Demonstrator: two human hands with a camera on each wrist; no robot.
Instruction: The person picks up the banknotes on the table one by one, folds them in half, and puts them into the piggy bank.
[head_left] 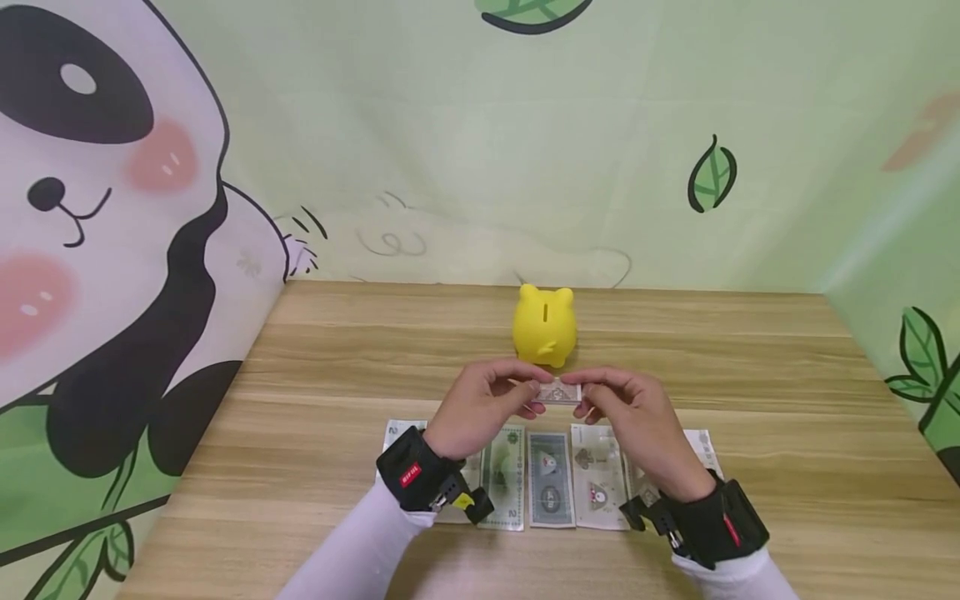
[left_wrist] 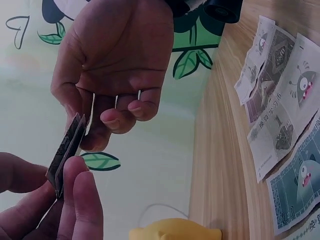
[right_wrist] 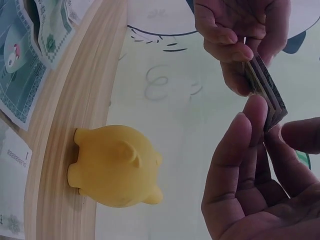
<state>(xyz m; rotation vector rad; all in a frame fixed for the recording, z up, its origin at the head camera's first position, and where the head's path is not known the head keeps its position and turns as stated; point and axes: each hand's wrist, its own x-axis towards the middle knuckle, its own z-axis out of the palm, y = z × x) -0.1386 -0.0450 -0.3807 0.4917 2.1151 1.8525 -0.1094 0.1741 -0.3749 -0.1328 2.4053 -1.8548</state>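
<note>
A small folded paper note [head_left: 558,392] is held between both hands, above the wooden table. My left hand [head_left: 483,404] pinches its left end between thumb and fingers. At the other end, my right hand [head_left: 637,417] grips it the same way. Seen edge-on in the right wrist view, the folded note [right_wrist: 270,97] shows several layers. Just beyond the hands stands a yellow piggy bank [head_left: 545,329] with a slot in its top.
Below the hands lies a row of flat play banknotes, among them a green one [head_left: 504,483], a blue-grey one [head_left: 551,479] and a pale one [head_left: 597,492]. Forearms partly cover others. A panda-print cloth [head_left: 480,167] backs the wooden table [head_left: 337,358].
</note>
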